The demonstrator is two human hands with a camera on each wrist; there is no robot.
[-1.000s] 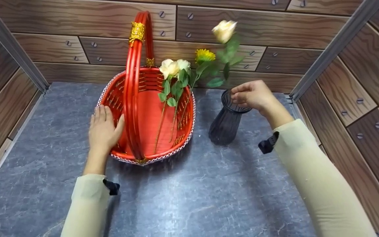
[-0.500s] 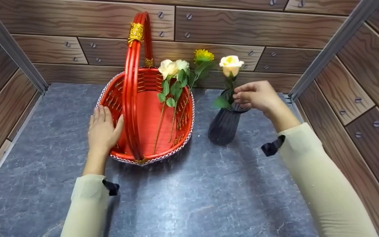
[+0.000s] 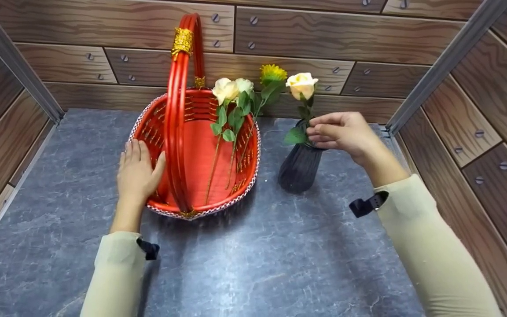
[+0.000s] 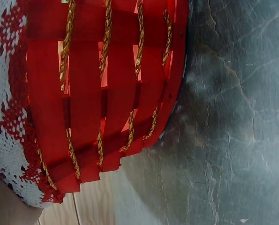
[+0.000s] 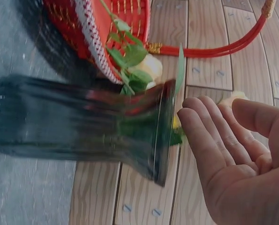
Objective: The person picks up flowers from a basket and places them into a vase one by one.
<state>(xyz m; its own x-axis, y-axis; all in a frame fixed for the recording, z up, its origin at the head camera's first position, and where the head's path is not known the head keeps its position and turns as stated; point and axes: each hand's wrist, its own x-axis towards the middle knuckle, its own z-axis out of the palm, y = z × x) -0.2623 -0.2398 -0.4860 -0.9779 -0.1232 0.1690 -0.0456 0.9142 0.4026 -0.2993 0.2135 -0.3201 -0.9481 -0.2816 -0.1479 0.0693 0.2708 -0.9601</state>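
Note:
A cream rose (image 3: 302, 84) stands in a dark translucent ribbed vase (image 3: 298, 169), its head above the mouth and a leaf over the rim. My right hand (image 3: 339, 134) is at the vase mouth beside the stem. In the right wrist view its fingers (image 5: 216, 133) are fairly straight, with the thumb apart from their tips; I see no stem between them. My left hand (image 3: 139, 171) rests on the left rim of a red basket (image 3: 200, 163). Inside the basket lean pale roses (image 3: 231, 90) and a yellow flower (image 3: 273, 74).
The basket's tall red handle (image 3: 176, 97) arches over it, wrapped in gold at the top. Under everything is a grey marbled tabletop (image 3: 236, 264). Wood-patterned panels (image 3: 350, 35) close in the back and both sides.
The cream rose has come down into the vase and now leans slightly left. My right hand has shifted slightly down with its fingers straighter. The left hand stays on the basket.

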